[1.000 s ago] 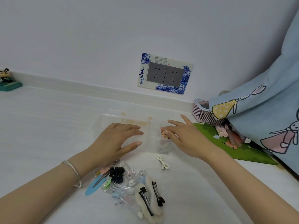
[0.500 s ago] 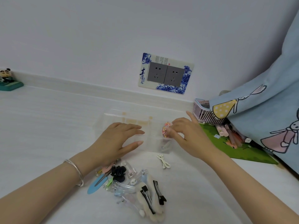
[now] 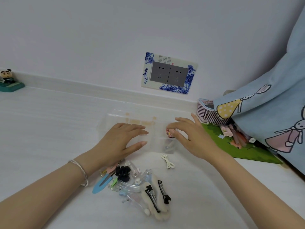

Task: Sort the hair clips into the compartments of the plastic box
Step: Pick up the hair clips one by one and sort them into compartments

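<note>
Setting: a white tabletop [image 3: 49, 129] against a pale wall, seen from above over a person's two bare forearms.
Box: a clear plastic box [image 3: 113, 119] with thin see-through dividers stands in the middle of the table, near the wall. Its walls are almost colourless, with faint amber marks along the far edge.
Left hand: the left hand [image 3: 118, 142] lies palm-down on the box's left half, fingers straight and relaxed, gripping nothing. A thin silver bangle [image 3: 80, 172] circles the wrist.
Right hand: the right hand [image 3: 194, 141] is over the box's right half. Thumb and forefinger pinch a small pink patterned hair clip [image 3: 170, 135]; the other fingers spread out.
Held clip: it sits above the front right compartment, where blurred shapes show through the wall.
Pile: a loose pile of hair clips [image 3: 132, 184] lies on the table in front of the box, beneath the left wrist. It includes a blue oval snap clip [image 3: 100, 185], a black claw clip [image 3: 123, 173], transparent clips and cream fuzzy clips [image 3: 155, 204] with black metal bars.
Stray clip: a white bow-shaped clip [image 3: 167, 161] lies alone just in front of the box.
Right side: a pink slatted basket [image 3: 208, 116], a green mat [image 3: 231, 146] and blue rabbit-print fabric [image 3: 264, 113].
Wall: a grey double socket [image 3: 170, 74] framed in blue floral pattern.
Far left: a panda figurine [image 3: 6, 76].
</note>
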